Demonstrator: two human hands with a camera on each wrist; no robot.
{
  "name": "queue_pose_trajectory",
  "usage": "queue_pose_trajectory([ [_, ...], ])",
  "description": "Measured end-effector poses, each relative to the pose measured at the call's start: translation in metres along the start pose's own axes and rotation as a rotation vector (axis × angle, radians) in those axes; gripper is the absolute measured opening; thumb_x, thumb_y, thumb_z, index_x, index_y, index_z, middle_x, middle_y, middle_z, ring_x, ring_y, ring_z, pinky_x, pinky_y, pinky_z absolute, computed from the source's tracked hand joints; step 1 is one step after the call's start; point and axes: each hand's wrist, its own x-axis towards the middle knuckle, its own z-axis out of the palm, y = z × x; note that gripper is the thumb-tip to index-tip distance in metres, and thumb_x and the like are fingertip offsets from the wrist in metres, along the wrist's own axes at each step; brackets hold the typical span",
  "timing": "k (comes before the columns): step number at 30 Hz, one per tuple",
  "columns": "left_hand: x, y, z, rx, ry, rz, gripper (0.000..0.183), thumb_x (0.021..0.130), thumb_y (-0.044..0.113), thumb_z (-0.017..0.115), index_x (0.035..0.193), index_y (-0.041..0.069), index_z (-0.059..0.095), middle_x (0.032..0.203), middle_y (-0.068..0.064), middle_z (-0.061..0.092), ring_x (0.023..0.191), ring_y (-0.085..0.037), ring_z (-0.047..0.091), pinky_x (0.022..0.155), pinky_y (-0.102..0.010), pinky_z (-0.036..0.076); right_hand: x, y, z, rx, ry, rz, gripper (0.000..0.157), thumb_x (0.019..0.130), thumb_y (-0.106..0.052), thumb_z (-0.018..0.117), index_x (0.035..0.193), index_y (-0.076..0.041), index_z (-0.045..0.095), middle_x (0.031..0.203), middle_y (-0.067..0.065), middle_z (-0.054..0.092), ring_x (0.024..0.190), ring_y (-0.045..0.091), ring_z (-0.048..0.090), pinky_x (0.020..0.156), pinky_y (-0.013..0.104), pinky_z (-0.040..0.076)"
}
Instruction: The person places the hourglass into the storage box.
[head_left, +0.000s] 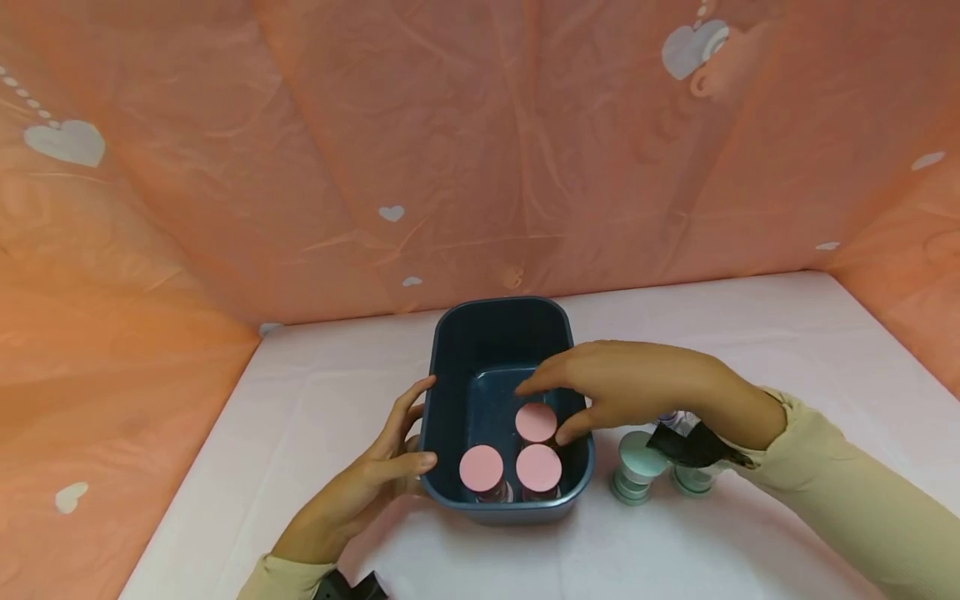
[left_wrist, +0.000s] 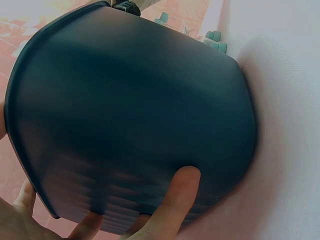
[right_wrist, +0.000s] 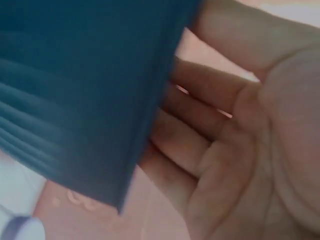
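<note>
Blue bin (head_left: 501, 325) upright on the white-covered worktop (head_left: 322, 400), with three pink-topped jars (head_left: 482, 468) standing at its near end: two in line along the right wall, one beside them to the left. Hands: left hand (head_left: 367, 482) grips the bin's left side, thumb lapping the rim, fingertips against the outer wall; right hand (head_left: 630, 379) reaches over the right rim with fingers extended, thumb spread from them, palm bare in the right wrist view — nothing held. Thumb tip lies right at the edge of the farther right-hand pink lid; contact cannot be told. Two green-topped jars (head_left: 637, 467) stand outside, just right of the bin, close below the right wrist. Step judged to be the handling of the jars inside, though whether one is being placed or picked cannot be read from this moment. For good practice: brace the wall with light, even pressure, since a hard pull could tilt the bin and topple the jars; bring the right fingers in and out vertically, thumb clear of the lid — the jars look tall and narrow, likely tippy; lift the forearm well over the green tops.
</note>
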Motion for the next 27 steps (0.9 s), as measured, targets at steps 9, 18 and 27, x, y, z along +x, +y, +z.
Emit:
queue_pose_trajectory([
  [9,0.000,0.000,0.000,0.008,-0.008,0.006,0.078,0.097,0.016,0.055,0.155,0.040,0.008,0.156,-0.013,0.001,0.132,-0.028,0.035,0.094,-0.049,0.048,-0.051,0.019,-0.004,0.071,0.204,0.076,0.054,0.090,-0.049,0.069,0.140,-0.035,0.054,0.140,-0.015,0.057,0.127,0.017,0.057,0.103,0.047,0.048],
  [18,0.000,0.000,0.001,0.001,-0.002,0.005,0.078,0.097,0.017,0.055,0.155,0.041,0.009,0.157,-0.013,0.000,0.132,-0.028,0.035,0.094,-0.048,0.048,-0.093,0.047,0.010,0.120,0.282,0.179,0.051,0.088,-0.054,0.068,0.134,-0.037,0.058,0.135,-0.013,0.061,0.124,0.019,0.061,0.096,0.049,0.052],
  [27,-0.001,-0.001,0.001,-0.003,-0.011,0.009,0.078,0.097,0.017,0.055,0.155,0.041,0.008,0.156,-0.014,0.001,0.132,-0.028,0.035,0.095,-0.049,0.048,-0.092,0.044,0.035,0.102,0.199,0.116,0.066,0.082,-0.066,0.064,0.139,-0.035,0.055,0.138,-0.018,0.057,0.122,0.010,0.060,0.097,0.037,0.053],
])
